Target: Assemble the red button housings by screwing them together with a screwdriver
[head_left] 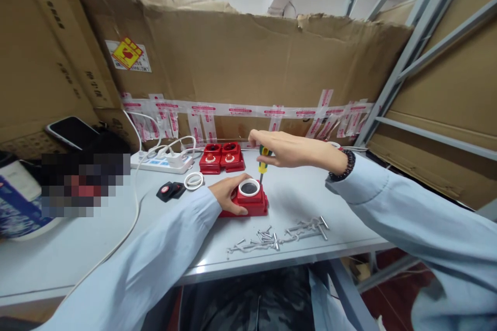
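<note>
A red square housing [254,204] with a white ring on top sits on the grey table [349,201]. My left hand [227,192] is wrapped round its left side, holding it down. My right hand [285,147] grips the yellow and green handle of a screwdriver [264,161], held upright with its tip at the housing's right rear corner. Several loose silver screws [279,234] lie just in front of the housing.
Two more red housings [222,157] stand behind. A loose white ring [193,181] and a black part [170,190] lie to the left, near a white power strip [161,162] with cables. A phone [72,132] rests far left. Cardboard walls [240,62] and a metal rack [411,57] enclose the table.
</note>
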`<state>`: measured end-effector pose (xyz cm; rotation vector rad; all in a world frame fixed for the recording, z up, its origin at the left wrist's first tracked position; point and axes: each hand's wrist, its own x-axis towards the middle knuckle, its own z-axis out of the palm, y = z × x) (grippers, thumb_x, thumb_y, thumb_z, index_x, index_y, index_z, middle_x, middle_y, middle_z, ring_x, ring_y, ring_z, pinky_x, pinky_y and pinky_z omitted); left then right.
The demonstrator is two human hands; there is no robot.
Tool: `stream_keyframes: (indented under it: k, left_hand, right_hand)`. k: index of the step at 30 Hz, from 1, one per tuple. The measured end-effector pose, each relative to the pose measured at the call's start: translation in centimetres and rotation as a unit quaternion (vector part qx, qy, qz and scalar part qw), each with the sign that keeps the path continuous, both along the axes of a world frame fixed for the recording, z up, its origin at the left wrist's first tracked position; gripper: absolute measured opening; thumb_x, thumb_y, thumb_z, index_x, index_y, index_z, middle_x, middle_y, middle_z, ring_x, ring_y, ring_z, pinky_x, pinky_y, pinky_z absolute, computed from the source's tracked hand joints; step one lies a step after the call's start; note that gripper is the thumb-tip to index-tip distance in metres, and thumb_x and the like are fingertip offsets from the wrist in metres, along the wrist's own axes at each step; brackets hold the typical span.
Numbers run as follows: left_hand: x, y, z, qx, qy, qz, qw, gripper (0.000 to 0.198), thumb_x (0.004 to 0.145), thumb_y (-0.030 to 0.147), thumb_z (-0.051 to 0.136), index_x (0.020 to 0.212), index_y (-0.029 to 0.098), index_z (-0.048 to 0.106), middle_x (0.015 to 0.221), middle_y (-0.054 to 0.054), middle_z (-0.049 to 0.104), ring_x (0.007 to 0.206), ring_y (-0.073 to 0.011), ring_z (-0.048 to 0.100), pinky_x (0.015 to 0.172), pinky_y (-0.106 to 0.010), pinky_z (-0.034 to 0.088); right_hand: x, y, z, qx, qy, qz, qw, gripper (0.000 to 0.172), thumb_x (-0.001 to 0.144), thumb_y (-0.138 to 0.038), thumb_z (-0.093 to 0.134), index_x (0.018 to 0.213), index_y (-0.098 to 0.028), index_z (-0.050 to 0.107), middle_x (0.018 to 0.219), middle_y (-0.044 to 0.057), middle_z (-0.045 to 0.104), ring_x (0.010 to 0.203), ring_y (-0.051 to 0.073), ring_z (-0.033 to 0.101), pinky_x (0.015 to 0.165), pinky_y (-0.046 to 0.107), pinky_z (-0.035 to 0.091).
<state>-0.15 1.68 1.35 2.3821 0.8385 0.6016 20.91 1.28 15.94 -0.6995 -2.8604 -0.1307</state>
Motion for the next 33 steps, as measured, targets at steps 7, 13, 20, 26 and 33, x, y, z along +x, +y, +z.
stream_keyframes:
  k: [7, 13, 20, 26, 33]
  left_hand:
    - [0.1, -0.2, 0.2, -0.015, -0.009, -0.006, 1.000, 0.065, 0.056, 0.036, 0.075, 0.111, 0.018, 0.047, 0.098, -0.003, 0.063, 0.088, -0.0220, 0.060, 0.080, -0.030, 0.046]
    - [0.1, -0.2, 0.3, -0.024, -0.007, -0.004, 1.000, 0.064, 0.056, 0.036, 0.076, 0.110, 0.019, 0.047, 0.097, -0.002, 0.063, 0.087, -0.0214, 0.060, 0.079, -0.030, 0.046]
    - [0.0, 0.0, 0.1, -0.008, 0.002, 0.000, 1.000, 0.065, 0.056, 0.037, 0.075, 0.111, 0.019, 0.047, 0.100, -0.003, 0.063, 0.089, -0.0225, 0.060, 0.082, -0.032, 0.045]
    - [0.0, -0.1, 0.2, -0.010, 0.005, -0.005, 1.000, 0.065, 0.057, 0.039, 0.075, 0.112, 0.019, 0.046, 0.099, -0.004, 0.063, 0.090, -0.0227, 0.061, 0.081, -0.032, 0.046]
    - [0.0, 0.0, 0.0, 0.001, 0.007, -0.002, 1.000, 0.068, 0.057, 0.038, 0.075, 0.115, 0.018, 0.046, 0.104, -0.006, 0.063, 0.093, -0.0242, 0.060, 0.086, -0.035, 0.045]
  right_hand:
    - [-0.6, 0.5, -0.5, 0.082, -0.035, -0.204, 0.975, 0.029, 0.088, -0.042, 0.047, 0.095, -0.014, 0.053, 0.080, 0.012, 0.062, 0.066, 0.020, 0.056, 0.054, 0.029, 0.032]
    - [-0.1, 0.6, 0.4, -0.015, -0.008, -0.043, 0.999, 0.015, 0.079, -0.019, 0.057, 0.094, -0.021, 0.053, 0.088, 0.003, 0.062, 0.074, 0.015, 0.053, 0.063, 0.026, 0.036]
    - [-0.4, 0.4, 0.1, -0.012, 0.003, -0.108, 0.994, 0.018, 0.082, -0.033, 0.056, 0.092, -0.018, 0.054, 0.086, 0.007, 0.061, 0.074, 0.018, 0.053, 0.061, 0.027, 0.035]
    - [-0.3, 0.5, 0.5, -0.038, -0.001, -0.106, 0.994, 0.013, 0.079, -0.023, 0.057, 0.091, -0.019, 0.054, 0.083, 0.005, 0.062, 0.072, 0.017, 0.053, 0.059, 0.026, 0.034]
    - [0.0, 0.6, 0.4, -0.026, -0.005, -0.163, 0.986, 0.012, 0.081, -0.029, 0.055, 0.079, -0.017, 0.056, 0.076, 0.006, 0.061, 0.067, 0.017, 0.051, 0.057, 0.027, 0.033]
